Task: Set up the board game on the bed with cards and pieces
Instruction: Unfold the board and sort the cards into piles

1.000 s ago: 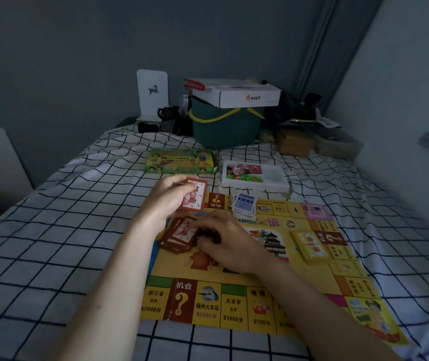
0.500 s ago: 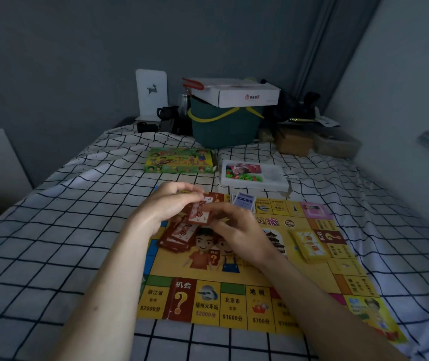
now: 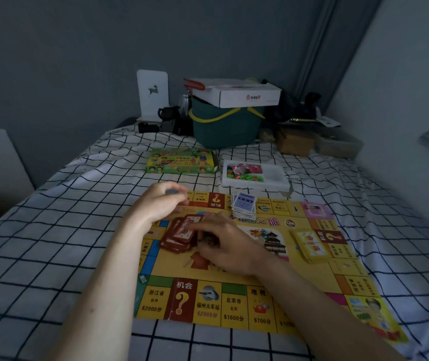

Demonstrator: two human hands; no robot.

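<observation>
The yellow game board (image 3: 234, 303) lies flat on the checked bedsheet. A loose pile of red-backed cards (image 3: 174, 239) sits on its left half. My right hand (image 3: 226, 246) rests at that pile, its fingers pinching the top red card. My left hand (image 3: 161, 201) hovers just beyond the pile with curled fingers; it is blurred, and I cannot tell whether it holds anything. A stack of blue cards (image 3: 244, 206) stands at the board's far edge, and a yellow stack (image 3: 311, 246) lies on the right. A white tray (image 3: 276, 179) with coloured pieces sits behind the board.
The green game box (image 3: 181, 160) lies beyond the board on the left. At the bed's head stand a green basket (image 3: 224, 128) topped by a white carton (image 3: 250, 96), a white stand (image 3: 153, 92) and a brown box (image 3: 295, 143). A wall runs along the right.
My right hand took the red card from my left hand and brought it down onto the red pile. My left hand stayed raised near the board's far left corner.
</observation>
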